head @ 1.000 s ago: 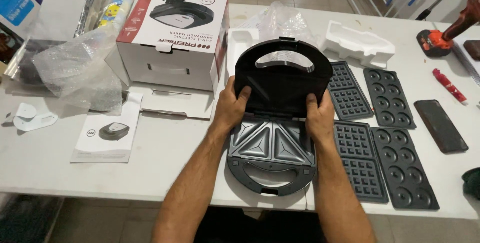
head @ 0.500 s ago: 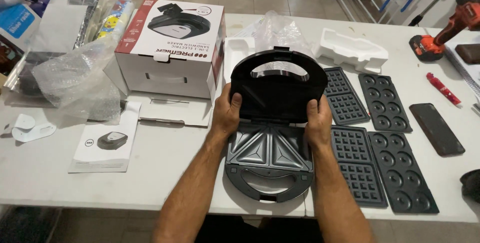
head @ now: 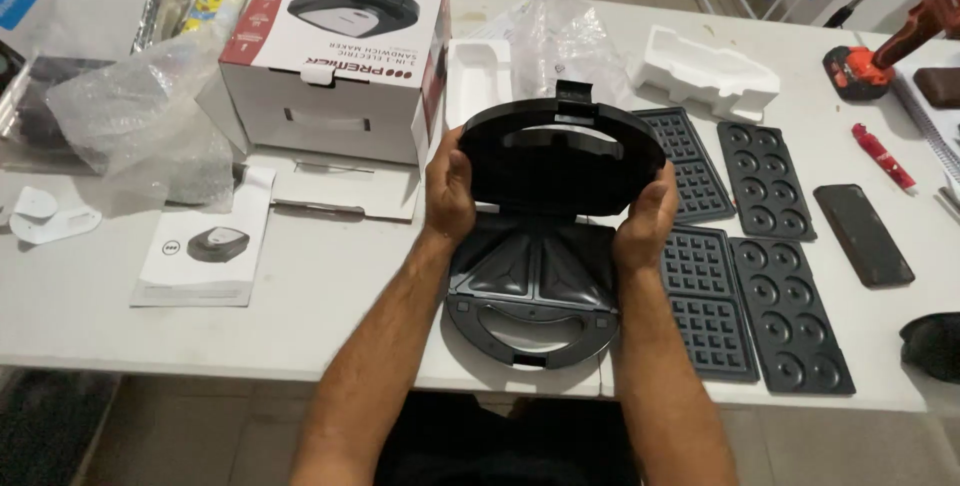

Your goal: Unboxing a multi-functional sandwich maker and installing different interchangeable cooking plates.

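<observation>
A black sandwich maker [head: 535, 276] stands open at the near edge of the white tabletop [head: 300, 276], triangular plates showing in its base. The left hand [head: 450, 186] and right hand [head: 645, 216] grasp its raised lid at either side. Behind sits a white carton [head: 330, 66] with a red side panel; left lies a leaflet [head: 205, 251], seemingly a manual.

Upper left: product box [head: 335, 56], bubble wrap [head: 140, 111], manual [head: 205, 251] below. Right: waffle plates [head: 700, 246], donut plates [head: 780, 256], phone [head: 862, 234], red drill [head: 880, 51]. White foam [head: 702, 71] top centre-right
</observation>
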